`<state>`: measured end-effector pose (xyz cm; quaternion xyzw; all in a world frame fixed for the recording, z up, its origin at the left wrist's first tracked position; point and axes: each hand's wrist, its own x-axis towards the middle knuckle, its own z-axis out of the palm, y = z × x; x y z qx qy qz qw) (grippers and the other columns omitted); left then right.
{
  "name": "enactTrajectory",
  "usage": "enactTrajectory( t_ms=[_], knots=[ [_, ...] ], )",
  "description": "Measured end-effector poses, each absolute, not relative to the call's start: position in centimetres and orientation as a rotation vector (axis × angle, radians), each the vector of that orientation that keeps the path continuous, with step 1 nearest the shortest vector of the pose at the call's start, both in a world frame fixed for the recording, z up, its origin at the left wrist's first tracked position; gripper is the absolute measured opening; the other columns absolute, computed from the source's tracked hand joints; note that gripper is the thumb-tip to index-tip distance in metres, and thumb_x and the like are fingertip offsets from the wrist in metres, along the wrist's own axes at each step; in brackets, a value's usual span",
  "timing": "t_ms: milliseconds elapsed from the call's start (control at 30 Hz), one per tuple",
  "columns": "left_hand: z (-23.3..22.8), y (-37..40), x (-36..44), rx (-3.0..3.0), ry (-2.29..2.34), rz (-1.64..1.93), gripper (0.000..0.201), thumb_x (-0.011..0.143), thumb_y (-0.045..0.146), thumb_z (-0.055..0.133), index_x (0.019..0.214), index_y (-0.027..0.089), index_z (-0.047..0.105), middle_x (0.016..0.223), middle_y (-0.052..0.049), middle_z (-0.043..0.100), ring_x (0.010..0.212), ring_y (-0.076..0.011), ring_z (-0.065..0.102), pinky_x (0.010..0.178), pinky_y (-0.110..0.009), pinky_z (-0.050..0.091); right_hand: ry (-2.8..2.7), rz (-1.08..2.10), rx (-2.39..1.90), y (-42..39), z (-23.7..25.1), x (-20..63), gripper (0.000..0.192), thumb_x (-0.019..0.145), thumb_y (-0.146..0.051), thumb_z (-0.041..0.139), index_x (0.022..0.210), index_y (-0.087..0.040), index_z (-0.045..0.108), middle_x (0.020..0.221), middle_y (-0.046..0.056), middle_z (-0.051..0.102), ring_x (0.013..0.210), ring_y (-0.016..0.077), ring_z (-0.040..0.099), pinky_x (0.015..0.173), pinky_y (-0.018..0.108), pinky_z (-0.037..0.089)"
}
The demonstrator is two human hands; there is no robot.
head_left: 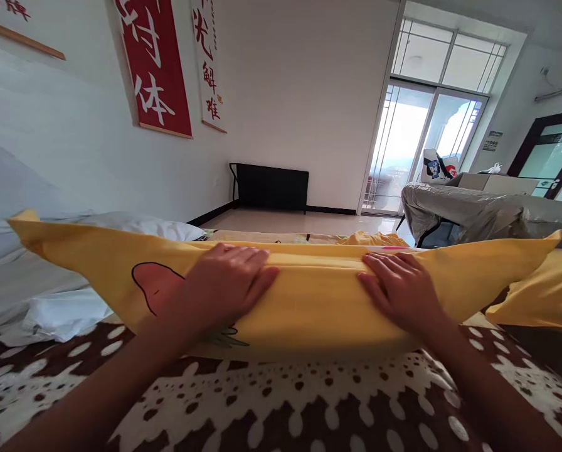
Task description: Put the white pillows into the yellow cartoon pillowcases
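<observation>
A plump yellow pillow point(316, 314) in a cartoon-printed case stretches across the view on a brown and white patterned bedspread point(309, 402). Its two corners stick up at far left and far right. My left hand point(229, 276) grips the upper edge left of the middle, fingers over the seam and thumb on the near side. My right hand point(401, 285) holds the same edge right of the middle in the same way. Between them runs a folded seam. The fingertips are partly hidden in the cloth.
White bedding in clear plastic point(64, 311) lies at left. Another yellow pillow point(544, 292) is at right, and crumpled yellow cloth point(375, 238) lies beyond. A plastic-covered table point(469, 204) with boxes stands at back right, a black folded panel point(272, 187) by the far wall.
</observation>
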<state>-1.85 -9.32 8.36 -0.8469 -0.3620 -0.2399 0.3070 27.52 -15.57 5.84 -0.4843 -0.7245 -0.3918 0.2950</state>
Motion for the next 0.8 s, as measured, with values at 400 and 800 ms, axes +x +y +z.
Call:
enactTrajectory(
  t_ms=[400,800],
  knots=[
    [7.5,-4.9,-11.5,-1.933,-0.938,-0.979,0.041,0.091,0.039,0.023,0.066,0.022,0.050,0.067,-0.005,0.065,0.065,-0.0215,0.057,0.066,-0.035,0.040,-1.849,-1.188,-1.404,-15.5,7.0,37.3,0.034,0.095,-0.035,0.040,0.087,-0.019,0.070,0.085,0.005,0.075,0.079,0.0186,0.066,0.086,0.033,0.038],
    [6.3,-2.4,-14.9,-2.478,-1.956,-1.295,0.066,0.063,0.082,0.031,0.043,0.020,0.040,0.041,-0.002,0.043,0.039,-0.0126,0.042,0.038,-0.025,0.034,-1.572,-1.017,-1.504,-15.2,6.7,43.9,0.037,0.086,-0.037,0.034,0.054,-0.022,0.045,0.057,0.006,0.061,0.060,0.0167,0.055,0.071,0.030,0.041]
  ],
)
